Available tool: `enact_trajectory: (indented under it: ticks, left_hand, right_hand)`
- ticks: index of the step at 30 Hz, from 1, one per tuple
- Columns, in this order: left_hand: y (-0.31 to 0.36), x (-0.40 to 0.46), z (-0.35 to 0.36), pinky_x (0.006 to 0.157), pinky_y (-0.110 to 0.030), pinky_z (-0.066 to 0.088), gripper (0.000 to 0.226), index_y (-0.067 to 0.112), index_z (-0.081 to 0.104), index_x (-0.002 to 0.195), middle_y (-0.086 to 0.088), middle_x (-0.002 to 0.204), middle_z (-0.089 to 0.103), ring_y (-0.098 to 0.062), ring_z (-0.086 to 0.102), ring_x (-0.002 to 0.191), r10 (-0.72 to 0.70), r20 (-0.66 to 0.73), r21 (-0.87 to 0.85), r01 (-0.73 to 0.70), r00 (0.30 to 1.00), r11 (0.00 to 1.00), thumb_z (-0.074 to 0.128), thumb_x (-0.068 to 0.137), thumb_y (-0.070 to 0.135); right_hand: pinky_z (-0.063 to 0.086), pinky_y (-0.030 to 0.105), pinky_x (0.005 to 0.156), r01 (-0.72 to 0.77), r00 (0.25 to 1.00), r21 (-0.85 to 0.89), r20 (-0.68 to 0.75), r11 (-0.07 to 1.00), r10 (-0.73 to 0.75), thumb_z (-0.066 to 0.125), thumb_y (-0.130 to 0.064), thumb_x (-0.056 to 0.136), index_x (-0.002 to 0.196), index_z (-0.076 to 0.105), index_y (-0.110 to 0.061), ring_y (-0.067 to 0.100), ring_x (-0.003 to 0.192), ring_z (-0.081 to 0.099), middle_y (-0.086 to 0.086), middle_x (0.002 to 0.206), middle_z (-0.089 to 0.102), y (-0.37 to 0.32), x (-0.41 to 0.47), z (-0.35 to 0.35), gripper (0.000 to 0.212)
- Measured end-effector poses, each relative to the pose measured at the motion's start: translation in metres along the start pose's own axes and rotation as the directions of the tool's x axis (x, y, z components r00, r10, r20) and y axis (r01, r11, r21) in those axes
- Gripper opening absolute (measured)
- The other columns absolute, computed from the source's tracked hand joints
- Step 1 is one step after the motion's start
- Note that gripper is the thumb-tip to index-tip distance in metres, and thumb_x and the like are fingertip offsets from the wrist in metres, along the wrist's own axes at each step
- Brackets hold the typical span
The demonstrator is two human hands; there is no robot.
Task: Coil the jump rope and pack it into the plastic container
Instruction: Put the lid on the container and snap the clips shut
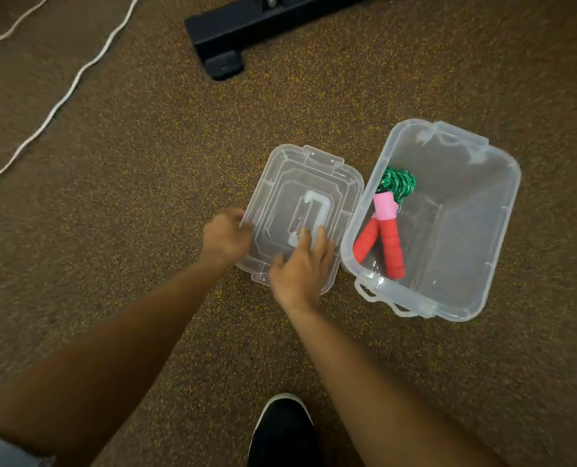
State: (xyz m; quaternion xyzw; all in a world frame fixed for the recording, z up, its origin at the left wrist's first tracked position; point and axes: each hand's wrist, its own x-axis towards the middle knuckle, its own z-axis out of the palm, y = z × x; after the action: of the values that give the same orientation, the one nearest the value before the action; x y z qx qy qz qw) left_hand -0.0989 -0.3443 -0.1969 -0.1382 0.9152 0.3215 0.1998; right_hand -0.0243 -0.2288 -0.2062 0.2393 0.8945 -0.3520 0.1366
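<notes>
Head view of the closing stage: the jump rope (386, 224) already lies inside the open plastic container (502, 210), its green-and-white braided cord bunched against the left wall and its two red ribbed foam handles, joined under a pink cuff, slanting down toward the near corner. The lid (297, 183) rests flat on the carpet (145, 163), just beside the container's left rim. The left hand (226, 237) curls over the lid's left edge, apparently pinching it, though motion blur hides the fingers; the right hand (302, 267) lies spread on the lid's near corner, fingers loosely extended beside the moulded carry handle and closed on nothing. Likely faults: thin, smooth, translucent plastic may slip from a one-sided pinch; the stepped rectangular lid may seat askew, so that the hinged end latches miss; the springy cord may rise and foul the rim. The carpet is coarse, brown and yellow-flecked.
</notes>
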Motion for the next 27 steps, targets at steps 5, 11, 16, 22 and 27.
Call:
enact_trajectory:
  ticks: [5,11,16,22,27]
  left_hand:
    - [0.025,-0.025,-0.02,0.072,-0.046,0.062,0.014,0.023,0.066,0.11,-0.005,0.096,0.073,-0.028,0.073,0.079,0.112,-0.115,-0.437,-0.152,0.987,0.887,0.062,0.1,0.032]
    - [0.056,-0.065,-0.017,0.085,-0.038,0.059,0.023,0.024,0.068,0.113,0.012,0.102,0.071,-0.008,0.067,0.094,0.308,-0.314,-0.285,-0.399,0.898,0.872,0.071,0.091,0.025]
    - [0.065,-0.093,-0.012,0.088,-0.04,0.053,0.038,0.024,0.067,0.12,0.006,0.107,0.067,-0.019,0.062,0.1,0.486,-0.322,0.003,-0.512,0.812,0.859,0.071,0.087,0.042]
    - [0.075,-0.123,-0.004,0.094,-0.039,0.049,0.036,0.012,0.071,0.126,-0.006,0.118,0.072,-0.024,0.065,0.109,0.613,-0.292,0.043,-0.63,0.734,0.775,0.049,0.102,0.027]
    - [0.073,-0.118,-0.019,0.094,-0.042,0.048,0.032,0.017,0.065,0.127,-0.004,0.126,0.061,-0.024,0.056,0.113,0.53,-0.445,0.001,-0.592,0.722,0.806,0.057,0.096,0.024]
  right_hand:
    - [0.008,0.041,0.127,0.037,0.999,0.362,-0.037,0.931,-0.026,0.035,-0.046,0.108,0.153,0.044,-0.021,0.024,0.16,0.01,0.009,0.171,0.021,-0.017,0.0,-0.016,0.052]
    - [0.052,0.036,0.093,-0.288,0.954,0.849,0.211,0.444,0.214,0.027,-0.068,0.1,0.113,0.07,-0.02,0.025,0.107,0.068,0.014,0.13,0.069,-0.045,-0.001,-0.052,0.066]
    - [0.053,0.033,0.08,-0.402,0.911,0.901,0.412,0.163,-0.032,0.029,-0.073,0.098,0.099,0.074,-0.011,0.023,0.089,0.072,0.01,0.092,0.076,-0.035,0.001,-0.089,0.077]
    - [0.061,0.041,0.087,-0.342,0.93,0.895,0.366,0.287,-0.034,0.063,-0.052,0.092,0.101,0.075,0.002,0.03,0.092,0.076,0.016,0.092,0.078,-0.034,-0.013,-0.11,0.055]
    - [0.064,0.045,0.083,-0.089,0.996,0.926,0.079,0.366,0.041,0.067,-0.032,0.095,0.111,0.077,-0.015,0.025,0.098,0.078,0.005,0.101,0.081,-0.018,-0.01,-0.138,0.025]
